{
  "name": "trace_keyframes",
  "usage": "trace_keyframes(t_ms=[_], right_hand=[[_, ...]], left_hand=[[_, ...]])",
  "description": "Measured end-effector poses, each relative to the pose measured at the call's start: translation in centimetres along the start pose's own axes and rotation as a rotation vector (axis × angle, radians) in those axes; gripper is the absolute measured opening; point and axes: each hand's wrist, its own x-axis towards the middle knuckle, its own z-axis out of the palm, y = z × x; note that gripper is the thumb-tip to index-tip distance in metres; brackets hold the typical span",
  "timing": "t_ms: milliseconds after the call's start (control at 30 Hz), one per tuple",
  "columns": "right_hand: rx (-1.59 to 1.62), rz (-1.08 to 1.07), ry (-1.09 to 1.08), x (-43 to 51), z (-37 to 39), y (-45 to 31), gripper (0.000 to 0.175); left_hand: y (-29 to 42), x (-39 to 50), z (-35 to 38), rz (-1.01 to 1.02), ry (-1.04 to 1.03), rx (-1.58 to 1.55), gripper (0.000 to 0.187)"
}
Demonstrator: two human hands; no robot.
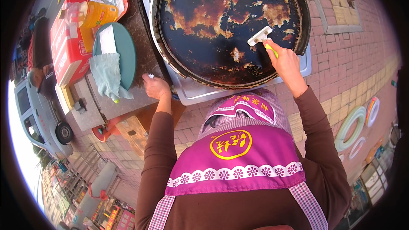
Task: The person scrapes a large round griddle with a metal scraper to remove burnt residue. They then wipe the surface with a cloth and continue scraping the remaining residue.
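Observation:
My right hand (286, 66) is closed around the yellow-green handle of a scraper (260, 36) with a wide metal head. The scraper's head lies over the lower right part of a large round black griddle (204, 51), whose surface carries brown burnt-on patches and flaked areas. At the griddle's lower left, my left hand (157, 87) is curled near the edge of the stone-patterned side counter, with a small bit of something white at its fingertips; what it is cannot be told. Left of that hand, a light blue cloth (106, 74) lies partly over a round teal lid (127, 67).
A metal tray (191, 94) lies under the griddle. On the counter (137, 32) at left are a red and white carton (67, 46), a plastic bottle of yellow liquid (100, 14) and a red-rimmed tray (125, 3). A wooden stool or box (132, 134) stands below the counter.

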Motion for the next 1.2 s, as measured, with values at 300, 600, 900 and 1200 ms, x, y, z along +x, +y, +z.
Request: trace_keyframes(t_ms=[300,600,900,1200], right_hand=[[-0.008,-0.003,0.030,1.1,0.6,-0.4,0.022],[-0.035,0.009,0.028,2.1,0.8,-1.1,0.025],[-0.007,0.033,0.010,3.5,0.8,-2.1,0.028],[0.008,0.059,0.013,5.7,1.2,-3.5,0.030]], left_hand=[[-0.1,0.1,0.1,0.000,-0.005,0.018,0.025],[-0.1,0.1,0.1,0.005,0.021,0.011,0.024],[0.0,0.1,0.1,0.023,0.036,0.018,0.024],[-0.3,0.0,0.2,0.017,0.032,0.025,0.022]])
